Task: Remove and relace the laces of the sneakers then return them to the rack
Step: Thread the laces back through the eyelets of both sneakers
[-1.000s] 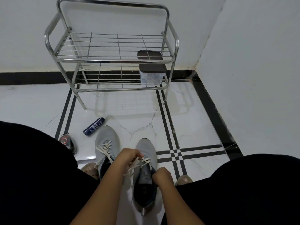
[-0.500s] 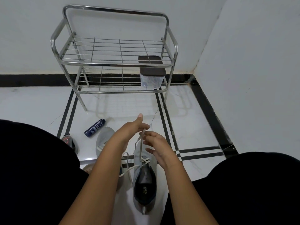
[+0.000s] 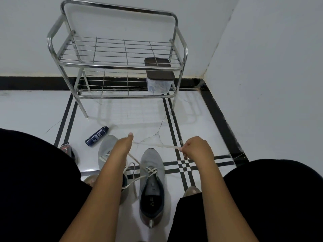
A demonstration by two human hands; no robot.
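Two grey sneakers stand side by side on the white floor between my knees. The right sneaker (image 3: 151, 173) shows its dark opening and a cream lace (image 3: 157, 145) crossed at its lower eyelets. My left hand (image 3: 124, 143) and my right hand (image 3: 196, 147) each pinch that lace above the shoe's toe, and a taut length runs between them. More lace hangs slack from my left hand down to the eyelets. The left sneaker (image 3: 106, 147) lies partly under my left forearm, its own lace loose. The steel rack (image 3: 120, 66) stands against the far wall.
A clear box with a dark lid (image 3: 159, 75) sits on the rack's lower shelf at the right. A dark blue spray can (image 3: 97, 136) lies on the floor left of the sneakers. A small red and black object (image 3: 65, 148) rests by my left knee. Walls meet at a corner on the right.
My hands rose from the right sneaker's eyelets with the lace, then spread apart, stretching it taut. The right hand moved out to the right.
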